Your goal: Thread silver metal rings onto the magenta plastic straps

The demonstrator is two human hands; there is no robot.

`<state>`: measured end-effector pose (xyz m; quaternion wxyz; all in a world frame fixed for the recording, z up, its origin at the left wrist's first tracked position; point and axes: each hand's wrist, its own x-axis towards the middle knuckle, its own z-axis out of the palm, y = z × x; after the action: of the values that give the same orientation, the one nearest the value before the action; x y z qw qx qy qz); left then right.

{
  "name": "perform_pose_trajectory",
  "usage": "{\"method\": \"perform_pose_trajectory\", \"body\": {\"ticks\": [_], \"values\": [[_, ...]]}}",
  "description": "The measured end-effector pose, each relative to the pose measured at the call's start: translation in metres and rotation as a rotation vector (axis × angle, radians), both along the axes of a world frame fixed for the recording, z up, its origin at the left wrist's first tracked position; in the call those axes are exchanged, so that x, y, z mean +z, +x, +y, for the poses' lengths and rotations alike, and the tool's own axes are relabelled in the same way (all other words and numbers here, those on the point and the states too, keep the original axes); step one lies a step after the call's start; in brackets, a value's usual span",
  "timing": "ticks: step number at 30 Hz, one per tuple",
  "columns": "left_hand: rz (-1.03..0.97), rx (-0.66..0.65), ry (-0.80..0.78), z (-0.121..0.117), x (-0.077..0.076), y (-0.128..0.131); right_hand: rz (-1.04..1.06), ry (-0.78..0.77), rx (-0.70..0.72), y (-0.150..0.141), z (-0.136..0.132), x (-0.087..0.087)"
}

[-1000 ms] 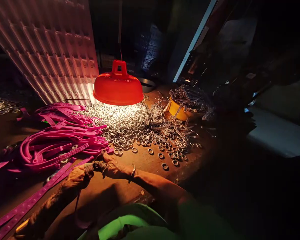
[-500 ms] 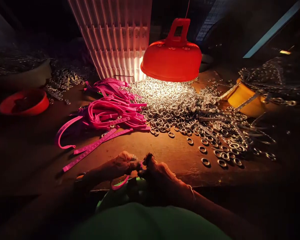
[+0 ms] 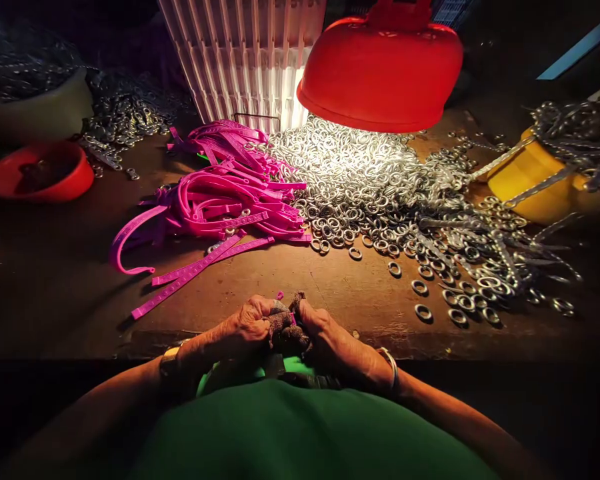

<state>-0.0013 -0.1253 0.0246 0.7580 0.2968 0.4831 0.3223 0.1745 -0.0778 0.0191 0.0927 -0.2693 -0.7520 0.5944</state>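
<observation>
Close together at the front table edge, my left hand point(image 3: 254, 321) and my right hand point(image 3: 326, 337) are both closed, fingertips meeting. Dark, worn covers wrap some of the fingers. Pinched between them is a pink strap point(image 3: 293, 319); only small bits of it show, and the fingers hide the rest. Beyond my hands lies a heap of similar pink straps point(image 3: 215, 200), with a few strips reaching toward me. To its right spreads a large pile of metal rings point(image 3: 350, 213), several lying loose near the front.
A red lamp point(image 3: 380, 73) hangs low over the rings. Behind stands a ribbed white panel point(image 3: 245, 60). At left are a red bowl point(image 3: 73, 183) and a pale basin point(image 3: 50, 110) of metal pieces. A yellow container point(image 3: 527, 177) with twisted cords stands at right on the wooden table point(image 3: 80, 280).
The view has tipped downward, so the lamp and table sit higher in it. The pink loop hanging below my left hand is out of sight; a pink tip now shows above the fingers.
</observation>
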Motion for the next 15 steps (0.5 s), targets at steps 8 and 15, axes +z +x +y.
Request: {"method": "perform_pose_trajectory", "body": {"ticks": [8, 15], "values": [[0.033, -0.060, -0.052, 0.005, 0.027, -0.007, 0.108, -0.022, -0.042, 0.003, 0.016, -0.001], [0.094, -0.098, -0.006, 0.008, 0.019, -0.012, 0.174, -0.194, 0.037, -0.001, 0.029, -0.016]]}}
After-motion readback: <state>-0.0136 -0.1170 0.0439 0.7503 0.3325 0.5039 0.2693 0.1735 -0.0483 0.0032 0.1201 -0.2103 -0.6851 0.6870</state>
